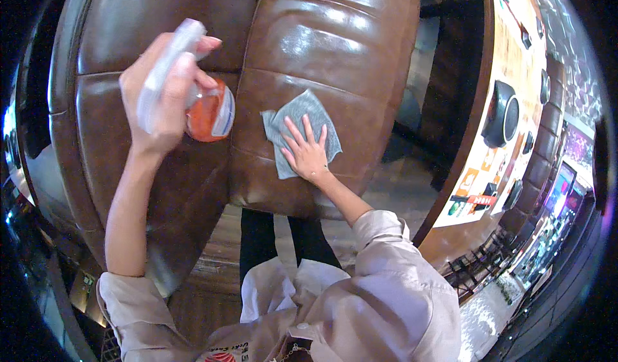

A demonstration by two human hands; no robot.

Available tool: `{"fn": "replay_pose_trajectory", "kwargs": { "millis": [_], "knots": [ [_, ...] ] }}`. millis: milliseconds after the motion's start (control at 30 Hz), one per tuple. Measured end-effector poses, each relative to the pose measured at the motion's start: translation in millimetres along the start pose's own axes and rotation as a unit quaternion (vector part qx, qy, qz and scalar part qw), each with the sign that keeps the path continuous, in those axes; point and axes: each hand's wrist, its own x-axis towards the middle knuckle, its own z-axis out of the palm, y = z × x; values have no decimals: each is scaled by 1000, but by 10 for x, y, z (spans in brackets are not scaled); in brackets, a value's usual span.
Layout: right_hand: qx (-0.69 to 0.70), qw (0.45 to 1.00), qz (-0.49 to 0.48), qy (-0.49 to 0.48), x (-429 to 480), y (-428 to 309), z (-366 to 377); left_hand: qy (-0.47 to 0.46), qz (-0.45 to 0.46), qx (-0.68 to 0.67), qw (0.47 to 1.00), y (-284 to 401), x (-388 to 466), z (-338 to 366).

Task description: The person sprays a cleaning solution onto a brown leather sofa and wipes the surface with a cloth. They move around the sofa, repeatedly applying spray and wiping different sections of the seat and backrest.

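My left hand (154, 96) is raised over the brown leather bench's backrest (193, 178), fingers wrapped around a spray bottle. The spray bottle (210, 113) has a white trigger head, blurred, and an orange-red lower part with a pale label. To its right, my right hand (306, 152) lies flat with spread fingers on a grey-blue cloth (314, 108). The cloth is spread on the glossy brown leather seat (318, 82), near its front end, with its corners showing around the hand.
Right of the seat stands a wooden table (458, 183) carrying a round black pot (502, 113), small dark dishes and printed paper mats. Dark floor shows between seat and table. More brown seating (538, 169) lies beyond the table.
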Motion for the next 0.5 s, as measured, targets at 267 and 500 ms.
{"fn": "replay_pose_trajectory", "kwargs": {
  "millis": [267,500],
  "knots": [
    [106,938,328,-21,-1683,40,290,-47,-6,-13,999,-74,-45,62],
    [109,959,263,-9,-2280,-166,672,-166,154,202,953,-294,-912,1663]
  ]
}}
